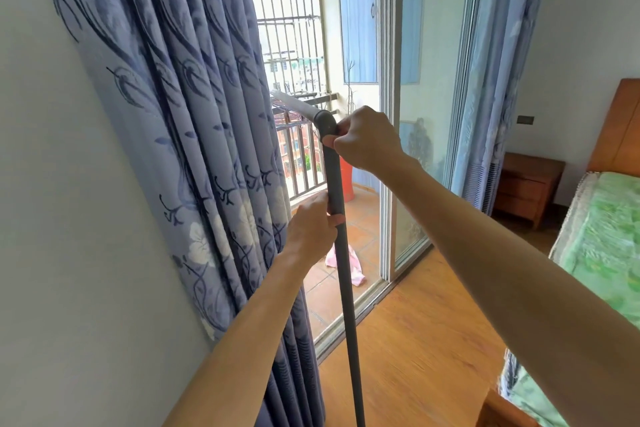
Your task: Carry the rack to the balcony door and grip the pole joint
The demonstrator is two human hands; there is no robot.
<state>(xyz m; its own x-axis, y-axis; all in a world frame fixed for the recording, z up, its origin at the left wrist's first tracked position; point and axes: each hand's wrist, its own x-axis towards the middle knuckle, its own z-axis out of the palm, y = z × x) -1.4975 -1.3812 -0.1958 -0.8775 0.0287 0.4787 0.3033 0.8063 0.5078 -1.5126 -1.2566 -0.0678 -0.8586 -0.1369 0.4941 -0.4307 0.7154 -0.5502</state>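
A long grey pole (pixel 346 281) stands nearly upright in front of me, running from the bottom edge up to a rounded grey elbow joint (pixel 325 123). A pale, blurred head piece (pixel 294 104) slants up and left from that joint toward the blue flowered curtain (pixel 194 114). My right hand (pixel 367 142) grips the pole just under the joint. My left hand (pixel 311 229) grips the pole lower down, thumb across its front.
A white wall (pixel 69 218) is on the left. An open sliding glass door (pixel 429 114) leads to a tiled balcony with a railing (pixel 304 163), a red pot (pixel 346 180) and a pink cloth (pixel 346 263). A bed (pixel 602 253) and wooden nightstand (pixel 526 184) stand right on wood flooring.
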